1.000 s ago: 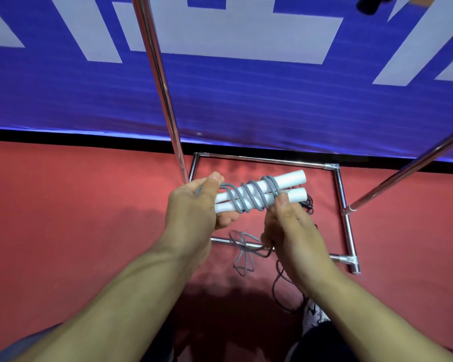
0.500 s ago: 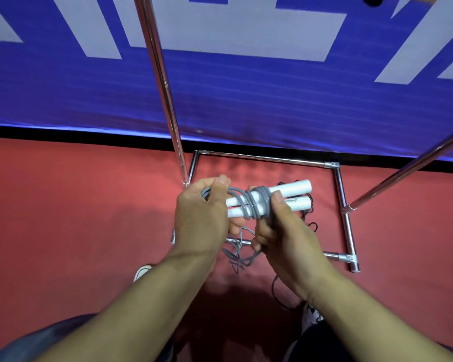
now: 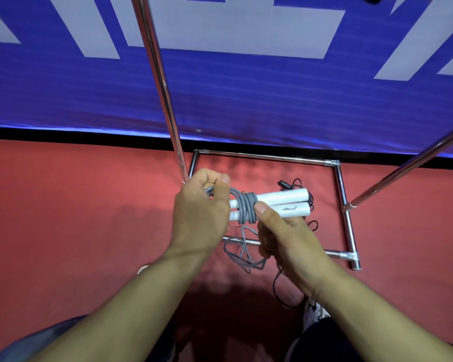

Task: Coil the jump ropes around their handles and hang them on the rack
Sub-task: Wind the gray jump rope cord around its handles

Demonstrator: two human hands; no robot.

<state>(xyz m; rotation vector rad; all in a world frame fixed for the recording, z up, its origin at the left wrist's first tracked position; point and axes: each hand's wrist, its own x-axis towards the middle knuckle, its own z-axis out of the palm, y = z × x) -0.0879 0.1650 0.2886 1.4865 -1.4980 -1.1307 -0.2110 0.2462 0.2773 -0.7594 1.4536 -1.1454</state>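
Two white handles (image 3: pixel 285 203) of a jump rope lie side by side, with grey rope (image 3: pixel 247 208) coiled tightly round their left part. My left hand (image 3: pixel 202 215) grips the handles' left end and a strand of the grey rope. My right hand (image 3: pixel 277 231) holds the handles from below, thumb pressed beside the coils. A loose grey length (image 3: pixel 242 253) hangs down to the floor. The chrome rack (image 3: pixel 157 74) rises just behind my hands.
A black jump rope (image 3: pixel 296 184) lies tangled on the red floor inside the rack's base frame (image 3: pixel 347 205). A slanted chrome bar (image 3: pixel 408 165) crosses at the right. A blue and white banner (image 3: pixel 246 95) backs the scene. My shoe (image 3: pixel 313 309) shows at the bottom.
The spread-out grey loops have been pushed together into a tight bunch near the handles' left part. My right thumb slid left along the handles; my left hand closed over the left end.
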